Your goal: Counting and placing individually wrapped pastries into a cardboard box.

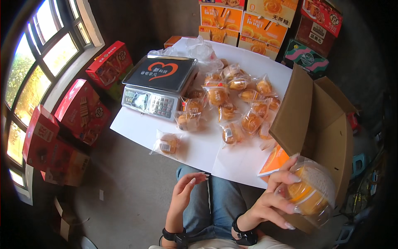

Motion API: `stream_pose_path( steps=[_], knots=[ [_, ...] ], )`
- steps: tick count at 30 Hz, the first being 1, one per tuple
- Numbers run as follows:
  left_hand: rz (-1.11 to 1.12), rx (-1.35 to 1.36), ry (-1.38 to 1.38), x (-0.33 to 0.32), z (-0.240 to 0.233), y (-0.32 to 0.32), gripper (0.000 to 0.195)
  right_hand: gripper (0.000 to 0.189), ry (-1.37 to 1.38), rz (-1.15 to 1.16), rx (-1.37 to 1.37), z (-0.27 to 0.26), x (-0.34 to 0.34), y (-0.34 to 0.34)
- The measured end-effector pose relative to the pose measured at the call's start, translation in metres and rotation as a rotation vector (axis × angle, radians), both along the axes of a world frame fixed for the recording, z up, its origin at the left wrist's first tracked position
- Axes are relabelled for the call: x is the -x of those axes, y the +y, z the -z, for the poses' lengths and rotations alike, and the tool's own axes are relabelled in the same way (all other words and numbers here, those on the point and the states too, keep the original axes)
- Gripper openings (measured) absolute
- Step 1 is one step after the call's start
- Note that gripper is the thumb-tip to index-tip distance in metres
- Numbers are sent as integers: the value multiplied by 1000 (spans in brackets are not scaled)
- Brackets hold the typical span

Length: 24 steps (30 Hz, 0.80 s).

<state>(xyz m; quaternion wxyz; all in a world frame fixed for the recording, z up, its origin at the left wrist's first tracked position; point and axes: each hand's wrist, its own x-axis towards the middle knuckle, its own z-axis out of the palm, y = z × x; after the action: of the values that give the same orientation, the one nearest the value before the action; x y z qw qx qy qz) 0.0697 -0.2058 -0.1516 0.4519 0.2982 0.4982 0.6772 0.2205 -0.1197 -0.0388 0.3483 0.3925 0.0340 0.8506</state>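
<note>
My right hand (273,199) holds a wrapped bread bun in clear plastic packaging (307,190), beside a large cardboard box (292,115) whose flaps stand up. My left hand (188,188) is over my lap with nothing in it, just off the near edge of a white table (199,149). One wrapped bun (168,143) lies apart near that edge. Several more wrapped buns (216,95) lie loosely grouped on the middle and right of the table. An electronic weighing scale (158,73) with a black platform stands at the table's far left, next to the buns.
Crumpled clear plastic bags (200,51) lie behind the scale. An orange printed carton (275,160) is partly hidden near the cardboard box. Orange gift boxes (220,17) are stacked beyond the table. Red cartons (82,110) stand at the left by the window. A teal stool (358,165) is at the right.
</note>
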Motion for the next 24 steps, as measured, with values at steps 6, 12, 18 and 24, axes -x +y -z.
stream_pose_path(
  steps=[6, 12, 18, 24],
  knots=[
    [2, 44, -30, 4, 6, 1, 24, 65, 301, 180, 293, -27, 6, 28],
    [-9, 77, 10, 5, 5, 1, 25, 62, 113, 518, 263, -11, -8, 65],
    [-38, 85, 11, 6, 10, 3, 26, 50, -294, 828, 291, 6, -13, 64],
    [-198, 102, 56, 26, 41, 4, 21, 27, -554, 888, 113, 24, 0, 56]
  ],
)
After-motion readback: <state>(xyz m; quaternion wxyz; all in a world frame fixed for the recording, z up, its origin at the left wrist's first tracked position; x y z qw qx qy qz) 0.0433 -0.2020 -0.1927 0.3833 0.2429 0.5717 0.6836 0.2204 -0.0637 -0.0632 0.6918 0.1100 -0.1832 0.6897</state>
